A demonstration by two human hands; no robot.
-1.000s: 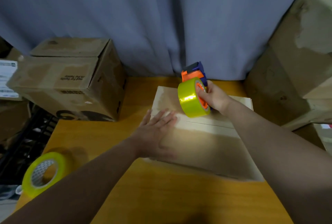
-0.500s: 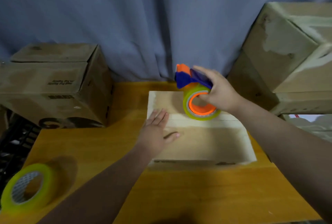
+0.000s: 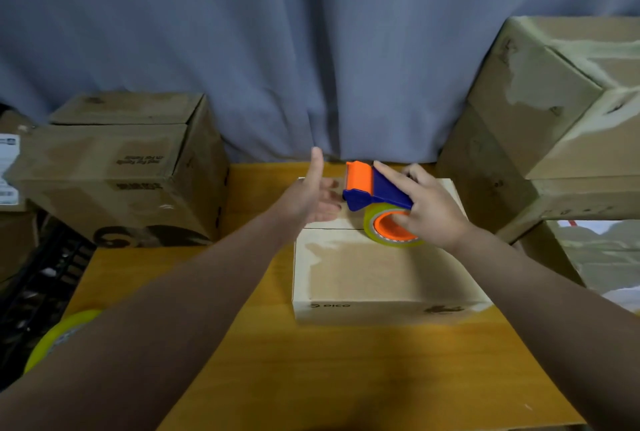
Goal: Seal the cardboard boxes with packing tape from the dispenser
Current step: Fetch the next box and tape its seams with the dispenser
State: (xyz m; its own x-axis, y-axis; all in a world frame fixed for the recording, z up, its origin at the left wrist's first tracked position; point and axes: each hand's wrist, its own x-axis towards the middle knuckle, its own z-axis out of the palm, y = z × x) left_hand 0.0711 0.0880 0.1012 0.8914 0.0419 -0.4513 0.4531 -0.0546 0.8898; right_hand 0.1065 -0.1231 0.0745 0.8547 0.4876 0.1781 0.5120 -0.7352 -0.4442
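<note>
Head view: a closed box (image 3: 381, 275) sits mid-counter (image 3: 311, 378). The dispenser (image 3: 372, 188), blue and orange with a yellow-green roll, rests on the box's top toward 12 o'clock. The right hand (image 3: 429, 212) holds it, fingers (image 3: 391, 176) curled over the blue body. The left hand (image 3: 308, 197) hovers at the dispenser's 9 o'clock, fingers (image 3: 327, 204) straight, thumb up; contact unclear. A spare roll (image 3: 59, 337) lies at 8 o'clock, a carton (image 3: 117, 171) at 10, stacked cartons (image 3: 554, 119) at 2.

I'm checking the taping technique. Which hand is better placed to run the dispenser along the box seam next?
Right. The right hand grips the tape dispenser, which sits on the cardboard box by its seam. The left hand is open beside it, holding nothing.
</note>
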